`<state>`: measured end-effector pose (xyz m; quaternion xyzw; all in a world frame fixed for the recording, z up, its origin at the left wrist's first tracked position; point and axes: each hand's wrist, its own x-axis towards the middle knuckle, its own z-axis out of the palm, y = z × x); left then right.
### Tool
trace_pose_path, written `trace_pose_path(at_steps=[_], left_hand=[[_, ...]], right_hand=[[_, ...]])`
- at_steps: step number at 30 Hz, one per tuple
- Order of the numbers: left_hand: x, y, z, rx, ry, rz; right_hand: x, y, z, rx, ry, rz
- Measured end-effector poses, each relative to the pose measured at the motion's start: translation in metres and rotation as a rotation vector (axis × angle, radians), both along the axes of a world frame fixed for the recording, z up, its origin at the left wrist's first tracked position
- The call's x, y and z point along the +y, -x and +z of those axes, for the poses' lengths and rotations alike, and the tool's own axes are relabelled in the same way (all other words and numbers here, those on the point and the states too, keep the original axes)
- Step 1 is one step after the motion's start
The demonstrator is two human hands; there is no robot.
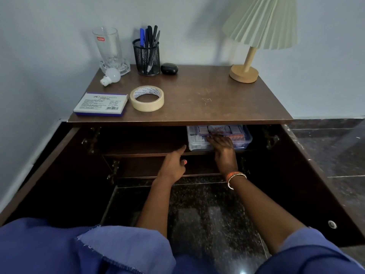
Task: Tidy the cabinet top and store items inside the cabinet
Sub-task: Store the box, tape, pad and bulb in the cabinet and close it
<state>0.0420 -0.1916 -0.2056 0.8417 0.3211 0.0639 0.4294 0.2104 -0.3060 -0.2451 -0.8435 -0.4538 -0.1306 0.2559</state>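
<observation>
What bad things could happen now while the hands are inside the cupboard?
The light bulb lies loose on its side near the left edge of the cabinet top; a bump might roll it off. The tall glass behind it could topple too. The right hand rests on the clear box, near the shelf's front edge, so it could slip out.

- A single head-worn, wide-angle view looks forward and down at the cabinet (177, 151) from close in front.
- It faces the wall, taking in the tabletop (197, 95) and open interior (edges bowed by the lens).
</observation>
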Motion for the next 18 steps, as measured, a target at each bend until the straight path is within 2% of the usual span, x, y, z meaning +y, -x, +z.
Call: trace_pose_path(at_steps=[6,8,11,14,18], left_hand=[[-0.003,0.001,0.007,-0.002,-0.032,-0.023],[-0.005,0.003,0.013,-0.071,-0.073,-0.024],[-0.004,0.007,0.028,-0.278,-0.233,0.082],[0.002,0.010,0.050,-0.445,-0.364,0.255],[0.014,0.015,0.078,-0.637,-0.374,0.488]], right_hand=[[0.006,-0.002,0.002,-0.002,0.054,-0.015],[0.007,0.000,0.006,-0.007,0.095,-0.014],[0.005,0.018,0.014,-0.059,0.119,0.002],[0.005,0.054,0.036,-0.052,-0.021,0.039],[0.023,0.101,0.083,-0.039,-0.252,0.174]])
